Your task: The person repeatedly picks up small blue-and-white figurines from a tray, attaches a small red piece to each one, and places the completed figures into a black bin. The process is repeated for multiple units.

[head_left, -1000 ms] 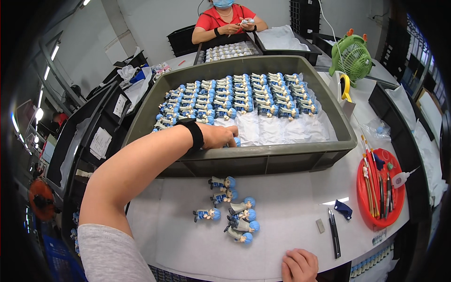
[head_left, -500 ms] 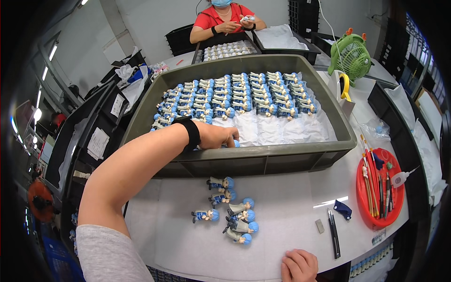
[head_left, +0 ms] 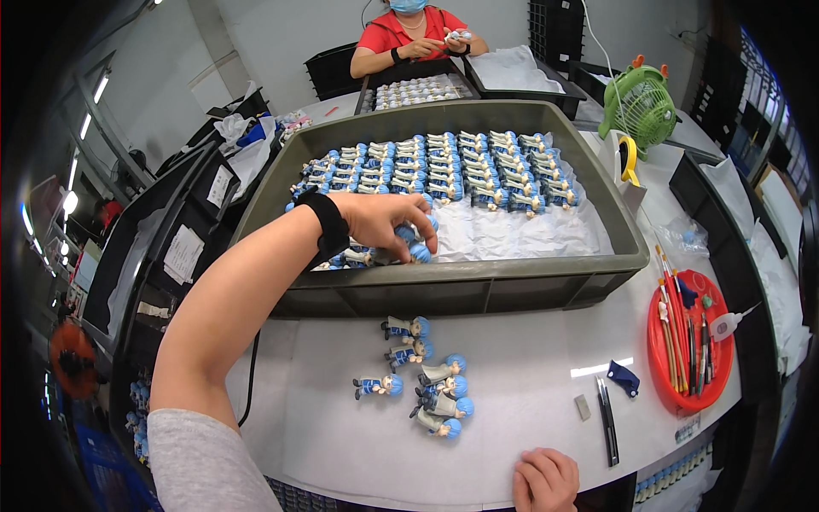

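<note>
My left hand (head_left: 388, 226) reaches over the near wall of a large olive-green crate (head_left: 478, 275). Its thumb and fingers are apart, bent over small blue-haired figurines (head_left: 418, 253) by that wall; none looks gripped. Rows of similar figurines (head_left: 444, 162) lie on white paper inside the crate. On the table in front, a loose group of figurines (head_left: 439, 388) lies on its side, some in blue, some with pale grey backs. My right hand (head_left: 546, 482) rests at the table's near edge, fingers loosely curled together, with nothing seen in them.
At right lie a red tray (head_left: 655, 375) of brushes, a black pen-shaped cutter (head_left: 607, 422), a small grey block (head_left: 583, 408) and a dark blue piece (head_left: 624, 379). A green fan (head_left: 640, 107) stands behind. Across the table, a person in red (head_left: 414, 43) handles a small figure.
My left hand has lifted slightly from the crate's near wall and its fingers have spread, uncovering figurines beneath. My right hand stays put. The view has shifted a little.
</note>
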Demonstrator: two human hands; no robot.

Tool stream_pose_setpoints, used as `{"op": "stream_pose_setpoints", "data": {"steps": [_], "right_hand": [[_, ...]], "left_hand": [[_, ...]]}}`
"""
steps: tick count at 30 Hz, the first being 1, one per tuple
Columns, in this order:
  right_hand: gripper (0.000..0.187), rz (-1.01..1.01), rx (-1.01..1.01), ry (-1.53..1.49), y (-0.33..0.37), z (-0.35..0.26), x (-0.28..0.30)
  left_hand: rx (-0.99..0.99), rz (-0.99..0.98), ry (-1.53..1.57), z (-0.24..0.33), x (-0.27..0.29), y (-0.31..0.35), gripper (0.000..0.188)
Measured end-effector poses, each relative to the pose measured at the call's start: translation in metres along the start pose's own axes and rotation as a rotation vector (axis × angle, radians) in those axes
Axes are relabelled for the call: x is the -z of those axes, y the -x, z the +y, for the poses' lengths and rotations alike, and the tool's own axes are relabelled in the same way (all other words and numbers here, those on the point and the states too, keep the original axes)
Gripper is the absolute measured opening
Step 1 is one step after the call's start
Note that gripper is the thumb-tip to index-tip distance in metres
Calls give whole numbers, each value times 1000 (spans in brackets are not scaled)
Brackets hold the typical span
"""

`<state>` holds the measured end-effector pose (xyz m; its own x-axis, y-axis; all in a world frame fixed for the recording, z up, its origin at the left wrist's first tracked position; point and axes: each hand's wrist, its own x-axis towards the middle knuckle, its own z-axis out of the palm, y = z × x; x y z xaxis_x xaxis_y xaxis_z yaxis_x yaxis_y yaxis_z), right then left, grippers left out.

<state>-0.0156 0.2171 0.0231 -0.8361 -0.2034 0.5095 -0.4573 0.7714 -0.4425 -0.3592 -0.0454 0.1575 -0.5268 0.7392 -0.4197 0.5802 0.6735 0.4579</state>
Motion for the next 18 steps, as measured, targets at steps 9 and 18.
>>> {"op": "stream_pose_setpoints", "data": {"steps": [9,18], "right_hand": [[11,10,-8,37,3,-2,-8],[13,16,-13,54,11,0,-10]], "left_hand": [[-144,378,117,42,29,89,38],[181,-36,197,60,-91,146,35]]}}
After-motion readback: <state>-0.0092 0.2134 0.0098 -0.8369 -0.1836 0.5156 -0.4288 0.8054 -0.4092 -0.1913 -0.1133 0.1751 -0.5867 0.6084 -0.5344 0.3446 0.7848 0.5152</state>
